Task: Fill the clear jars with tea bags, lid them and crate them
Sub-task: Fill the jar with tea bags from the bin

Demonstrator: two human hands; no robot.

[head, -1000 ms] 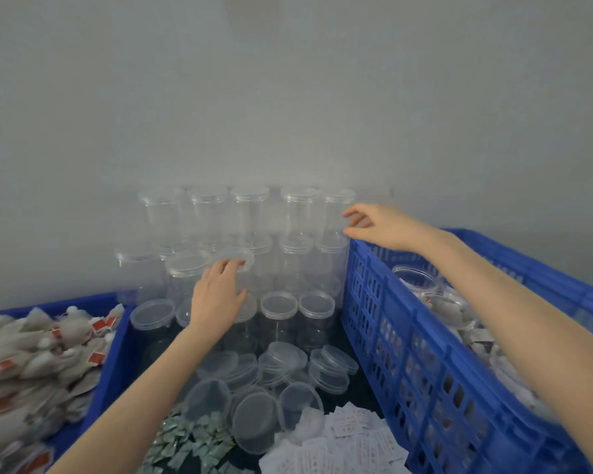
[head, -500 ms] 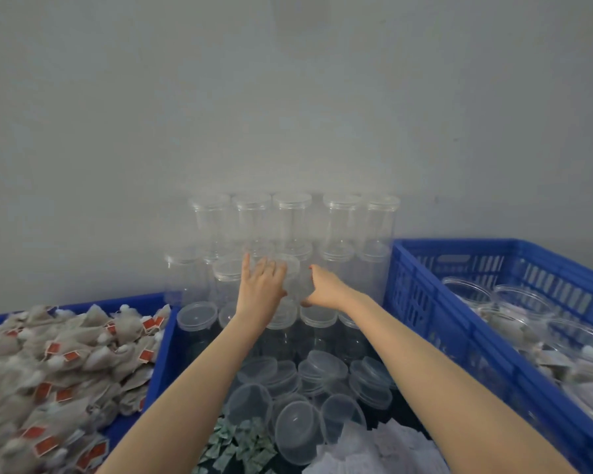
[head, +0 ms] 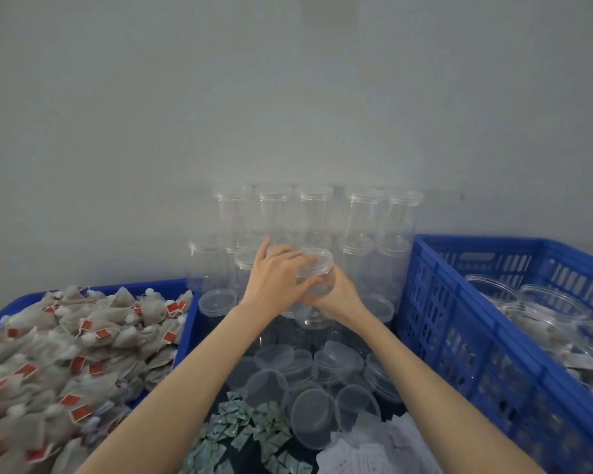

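Heaping on the left: tea bags (head: 72, 354) in a blue tray (head: 185, 323)
Left hand (head: 276, 278): fingers curled over a lidded clear jar (head: 317, 271)
Jar position: raised before the jar stack (head: 315, 217)
Right hand (head: 336, 295): cupping it from below
Right side: blue crate (head: 459, 323)

Dark tabletop (head: 396, 410) — bears loose lids (head: 314, 417), stacked jars (head: 358, 213), green sachets (head: 243, 425), 2 blue crates (head: 442, 323).

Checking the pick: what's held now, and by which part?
A clear jar: left hand grips its lidded top and side, right hand cups its lower body.
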